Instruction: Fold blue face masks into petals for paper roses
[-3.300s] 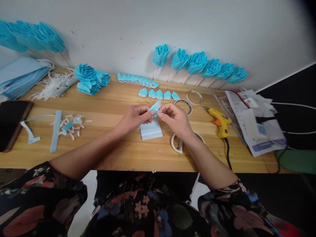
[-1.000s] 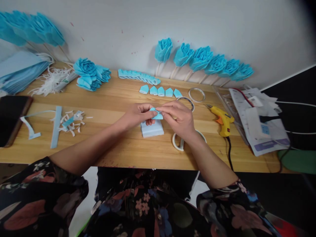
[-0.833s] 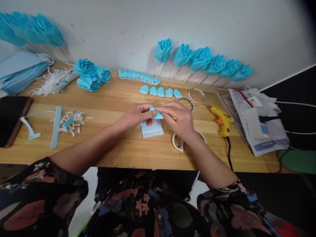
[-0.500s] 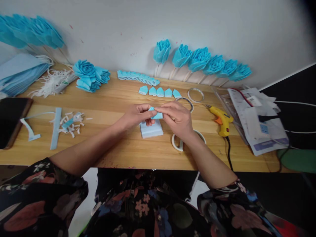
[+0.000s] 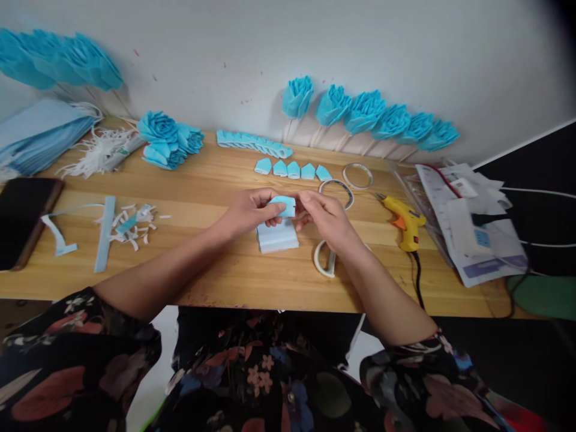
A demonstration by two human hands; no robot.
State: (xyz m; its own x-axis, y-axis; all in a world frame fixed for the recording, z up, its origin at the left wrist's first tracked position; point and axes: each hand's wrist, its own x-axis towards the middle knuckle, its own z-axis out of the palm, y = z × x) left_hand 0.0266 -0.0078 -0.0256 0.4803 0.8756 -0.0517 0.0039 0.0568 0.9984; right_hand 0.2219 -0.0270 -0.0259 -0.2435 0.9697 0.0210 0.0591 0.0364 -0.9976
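Between the thumb and fingers of my left hand [image 5: 256, 211] is a small piece of light blue non-woven fabric [image 5: 284, 206], folded, with a corner slanting at its left. Just right of the piece, my right hand [image 5: 326, 217] has its fingers curled in close to the edge; whether they pinch anything is hidden. Beneath both hands lies a stack of pale blue fabric squares [image 5: 278, 237]. Beyond them, several folded blue petals [image 5: 294, 170] form a row, with a longer overlapping strip of petals [image 5: 252, 143] behind.
A yellow glue gun [image 5: 404, 222] lies at right near papers [image 5: 477, 258]. Rolls of tape [image 5: 357, 175] and white scissor handles [image 5: 324, 264] sit by my right arm. Blue fabric flowers [image 5: 364, 112] lean on the wall. Scraps [image 5: 135, 225], a phone [image 5: 24, 222] and face masks [image 5: 45, 135] are at left.
My right hand has drawn back slightly to the right from the blue piece, whose face now shows more fully. My left hand keeps its hold.
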